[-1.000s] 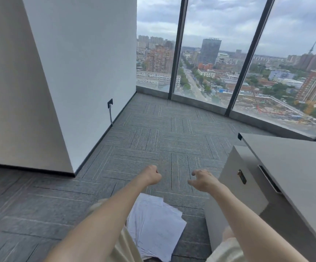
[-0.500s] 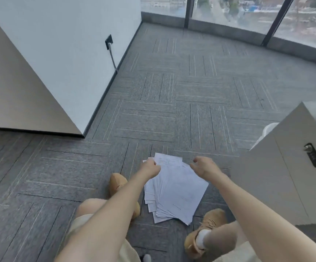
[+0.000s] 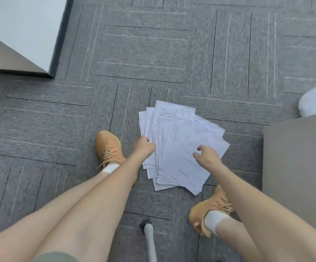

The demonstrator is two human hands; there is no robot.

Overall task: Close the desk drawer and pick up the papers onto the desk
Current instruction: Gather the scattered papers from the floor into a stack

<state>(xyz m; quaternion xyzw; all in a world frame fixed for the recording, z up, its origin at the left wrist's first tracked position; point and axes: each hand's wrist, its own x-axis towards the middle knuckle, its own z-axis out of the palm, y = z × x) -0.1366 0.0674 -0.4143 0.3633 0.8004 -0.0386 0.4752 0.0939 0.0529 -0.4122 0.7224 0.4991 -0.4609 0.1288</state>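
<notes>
Head view. Papers (image 3: 179, 146): fanned stack of white printed sheets, flat on the grey carpet (image 3: 153, 53), between two orange shoes (image 3: 109, 148). Left hand (image 3: 144, 146): at the stack's left edge, fingers curled together, seemingly touching the sheets, though blur hides any grip. Right hand (image 3: 206, 154): over the top sheet, fingers spread apart. Desk (image 3: 297, 157): grey panel at right, near the stack.
</notes>
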